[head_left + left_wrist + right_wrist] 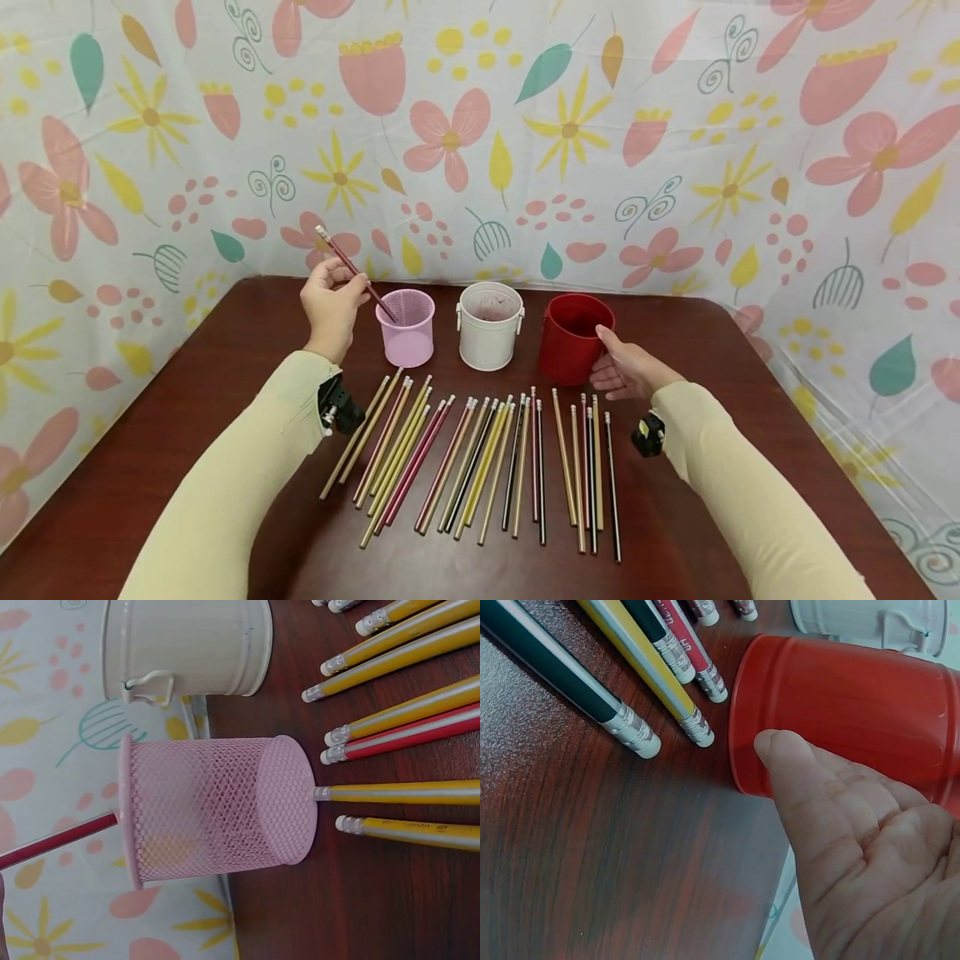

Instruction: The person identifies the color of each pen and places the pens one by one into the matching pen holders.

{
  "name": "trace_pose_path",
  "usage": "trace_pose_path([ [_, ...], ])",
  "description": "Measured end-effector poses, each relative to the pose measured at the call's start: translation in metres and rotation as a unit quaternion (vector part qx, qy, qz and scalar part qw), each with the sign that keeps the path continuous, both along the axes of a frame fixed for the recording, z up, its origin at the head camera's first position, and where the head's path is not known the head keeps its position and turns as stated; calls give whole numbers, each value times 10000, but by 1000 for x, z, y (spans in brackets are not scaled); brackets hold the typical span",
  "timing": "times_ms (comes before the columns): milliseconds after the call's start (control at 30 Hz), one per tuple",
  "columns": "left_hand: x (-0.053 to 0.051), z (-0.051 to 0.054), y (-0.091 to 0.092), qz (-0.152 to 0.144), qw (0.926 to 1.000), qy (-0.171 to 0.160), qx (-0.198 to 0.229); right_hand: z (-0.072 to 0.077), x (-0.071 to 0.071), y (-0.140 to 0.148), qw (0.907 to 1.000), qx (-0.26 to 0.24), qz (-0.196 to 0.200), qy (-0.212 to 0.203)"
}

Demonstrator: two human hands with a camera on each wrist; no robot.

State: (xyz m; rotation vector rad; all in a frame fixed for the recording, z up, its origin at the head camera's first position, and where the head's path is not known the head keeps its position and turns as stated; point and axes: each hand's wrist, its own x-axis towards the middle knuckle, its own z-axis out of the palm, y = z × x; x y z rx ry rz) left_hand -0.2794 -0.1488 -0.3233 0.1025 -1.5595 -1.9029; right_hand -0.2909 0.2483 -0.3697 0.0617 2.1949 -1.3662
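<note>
Even light, wrist views perhaps dimmer

Left sleeve point(225, 479) and right sleeve point(750, 492): long, plain pale yellow, snug at the wrist. Left wrist cam point(343, 408): black, boxy, silvery bits. Right wrist cam point(645, 437): black, small yellow patch. Left hand point(332, 307), right hand point(628, 368): bare.
</note>
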Motion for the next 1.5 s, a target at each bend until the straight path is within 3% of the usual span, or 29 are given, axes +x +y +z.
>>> trace_pose_path([
  [233, -6, -15, 5, -200, 9995, -56, -221, 0, 3, -1, 10000, -18, -7, -3],
  [467, -10, -27, 7, -45, 9970, -376, -681, 0, 2, -1, 10000, 11, -52, 34],
  [600, -10, -27, 7, -41, 9927, -616, -1038, 2, 2, -1, 9999, 61, -102, 65],
  [1000, -9, -29, 5, -725, 9723, -1581, -1560, 2, 4, -3, 9998, 114, -107, 119],
  [1500, -12, -34, 2, -530, 9568, -1762, -2250, -1, 2, -3, 9996, 74, -196, 189],
])
